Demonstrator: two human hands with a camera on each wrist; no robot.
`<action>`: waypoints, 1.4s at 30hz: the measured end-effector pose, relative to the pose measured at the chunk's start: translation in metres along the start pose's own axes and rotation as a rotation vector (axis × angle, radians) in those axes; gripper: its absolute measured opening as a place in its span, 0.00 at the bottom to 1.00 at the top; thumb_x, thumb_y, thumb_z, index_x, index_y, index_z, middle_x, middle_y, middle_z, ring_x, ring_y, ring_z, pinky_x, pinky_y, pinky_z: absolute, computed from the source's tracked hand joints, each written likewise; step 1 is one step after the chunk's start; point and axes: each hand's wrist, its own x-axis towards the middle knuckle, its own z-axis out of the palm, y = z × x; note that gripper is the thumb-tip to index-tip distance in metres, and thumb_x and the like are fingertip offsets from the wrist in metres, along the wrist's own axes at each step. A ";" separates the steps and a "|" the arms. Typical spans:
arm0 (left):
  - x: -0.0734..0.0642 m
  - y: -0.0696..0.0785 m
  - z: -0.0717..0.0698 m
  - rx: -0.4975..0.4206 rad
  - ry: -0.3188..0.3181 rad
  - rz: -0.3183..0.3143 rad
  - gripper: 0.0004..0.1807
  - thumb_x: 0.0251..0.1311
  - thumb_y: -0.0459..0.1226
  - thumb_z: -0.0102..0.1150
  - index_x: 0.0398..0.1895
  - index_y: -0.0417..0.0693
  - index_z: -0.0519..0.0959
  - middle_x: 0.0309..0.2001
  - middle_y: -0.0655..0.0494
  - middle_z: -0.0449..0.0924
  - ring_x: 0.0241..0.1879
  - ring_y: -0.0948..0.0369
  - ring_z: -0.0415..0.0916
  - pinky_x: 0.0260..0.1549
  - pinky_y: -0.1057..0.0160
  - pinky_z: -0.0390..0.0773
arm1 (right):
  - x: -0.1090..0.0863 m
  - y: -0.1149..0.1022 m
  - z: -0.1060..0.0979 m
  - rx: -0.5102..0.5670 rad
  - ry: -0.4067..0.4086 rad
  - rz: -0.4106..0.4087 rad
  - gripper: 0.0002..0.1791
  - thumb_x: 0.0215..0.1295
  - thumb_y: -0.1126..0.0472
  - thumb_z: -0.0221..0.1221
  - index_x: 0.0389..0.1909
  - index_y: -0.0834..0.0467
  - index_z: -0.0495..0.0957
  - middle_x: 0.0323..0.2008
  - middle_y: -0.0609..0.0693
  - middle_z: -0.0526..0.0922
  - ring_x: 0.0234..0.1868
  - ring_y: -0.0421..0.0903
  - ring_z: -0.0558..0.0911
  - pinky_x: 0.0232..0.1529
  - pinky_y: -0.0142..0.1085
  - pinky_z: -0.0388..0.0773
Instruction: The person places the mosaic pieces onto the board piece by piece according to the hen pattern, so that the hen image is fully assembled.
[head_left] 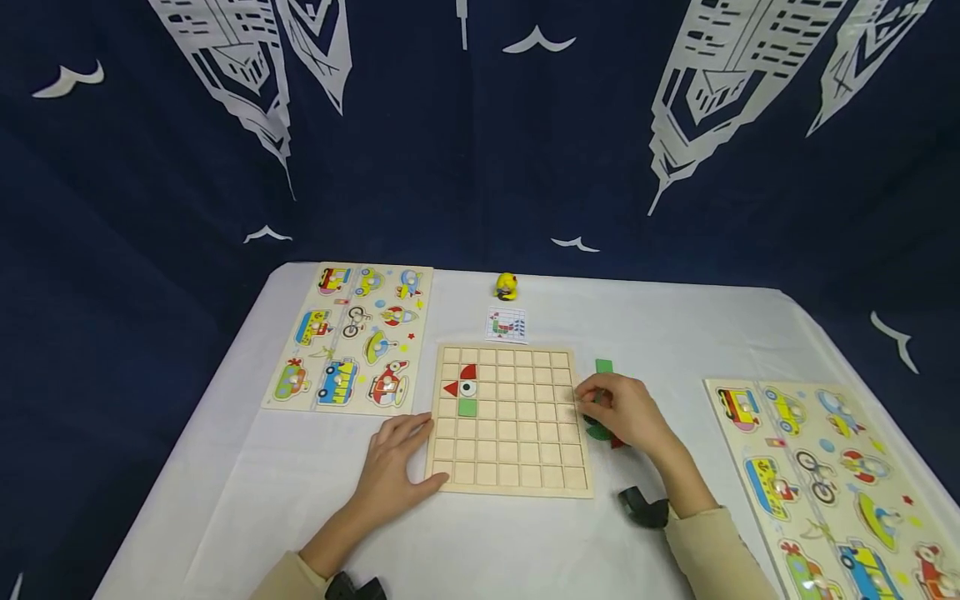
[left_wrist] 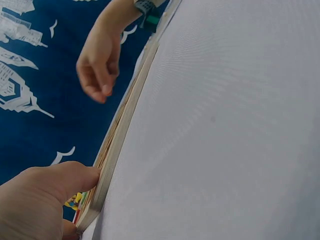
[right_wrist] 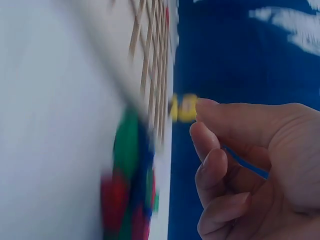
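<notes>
My left hand [head_left: 397,471] rests at the near left corner of a wooden grid board [head_left: 517,454], its thumb at the edge and its fingers along the left side. Over the board's right edge, my right hand [head_left: 622,408] hovers with fingers loosely bent and thumb near the index fingertip. Nothing shows between them in the right wrist view. On the board sit a red rounded piece [head_left: 468,372], a red triangle [head_left: 451,389], a white eye piece [head_left: 468,389] and a green square [head_left: 467,408]. Loose green pieces [head_left: 599,432] and a red piece [head_left: 617,442] lie partly under my right hand.
A pattern card [head_left: 507,325] lies behind the board, with a yellow duck toy [head_left: 506,287] farther back. Picture puzzle boards flank the workspace, a left puzzle [head_left: 345,342] and a right puzzle [head_left: 832,475]. A dark printed curtain [head_left: 465,167] hangs behind the white table [head_left: 652,325].
</notes>
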 end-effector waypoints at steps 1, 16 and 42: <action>0.000 -0.001 0.000 -0.002 0.003 0.002 0.41 0.40 0.47 0.77 0.60 0.38 0.77 0.64 0.52 0.74 0.63 0.54 0.62 0.56 0.50 0.64 | -0.002 0.007 -0.004 -0.008 0.008 0.021 0.06 0.57 0.67 0.67 0.36 0.60 0.84 0.26 0.45 0.80 0.21 0.37 0.68 0.22 0.30 0.66; 0.000 -0.001 0.001 -0.020 0.017 0.024 0.41 0.40 0.47 0.77 0.60 0.38 0.77 0.64 0.52 0.74 0.62 0.53 0.63 0.56 0.49 0.64 | -0.003 0.049 -0.013 -0.027 0.038 0.119 0.07 0.58 0.70 0.64 0.38 0.64 0.83 0.24 0.49 0.78 0.22 0.40 0.69 0.22 0.29 0.66; -0.001 -0.004 0.002 -0.007 0.030 0.040 0.42 0.39 0.47 0.78 0.60 0.39 0.77 0.63 0.53 0.74 0.62 0.54 0.64 0.55 0.51 0.63 | 0.001 0.049 -0.001 -0.071 0.071 0.107 0.12 0.53 0.64 0.69 0.37 0.64 0.82 0.26 0.51 0.78 0.24 0.42 0.68 0.23 0.31 0.63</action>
